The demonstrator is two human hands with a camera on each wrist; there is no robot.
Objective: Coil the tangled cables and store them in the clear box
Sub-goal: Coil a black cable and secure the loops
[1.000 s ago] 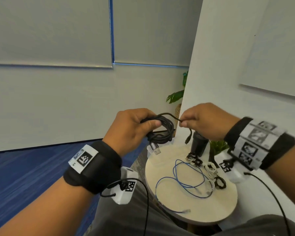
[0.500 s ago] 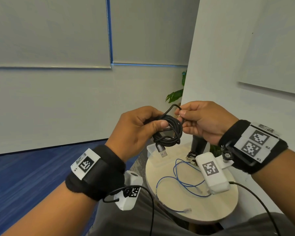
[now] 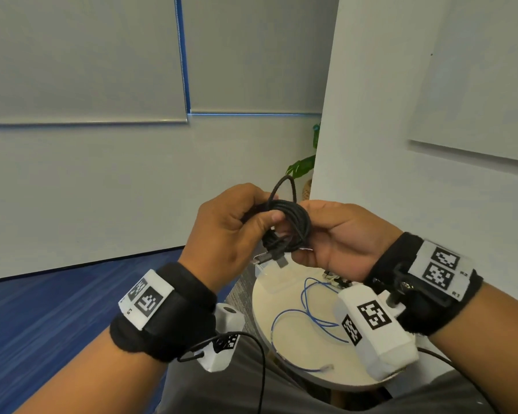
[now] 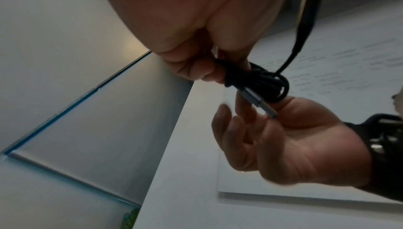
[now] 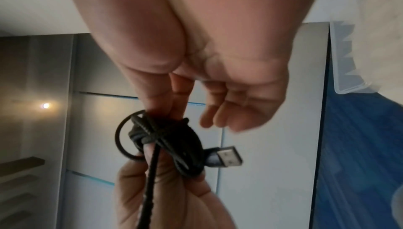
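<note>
1. Pale wood makes the small round worktop (image 3: 296, 366), which stands low in front of the person, close to a white wall (image 3: 371, 144).
2. On the worktop lies a thin blue cable (image 3: 304, 312) in loose loops, with one plug near the front edge.
3. The clear box (image 3: 269, 279) sits at the far side of the worktop, partly hidden behind the hands.
4. Above the worktop, the left hand (image 3: 231, 231) grips a black braided cable (image 3: 290, 222) wound into a coil, thumb pressed on the loops.
5. The right hand (image 3: 341, 237) pinches the same coil with thumb and first fingers; the other fingers stay loose.
6. The floor (image 3: 57, 309) is dark blue carpet, and grey blinds (image 3: 87, 55) cover the windows behind.
7. A green plant (image 3: 302, 165) shows at the wall corner.
</note>
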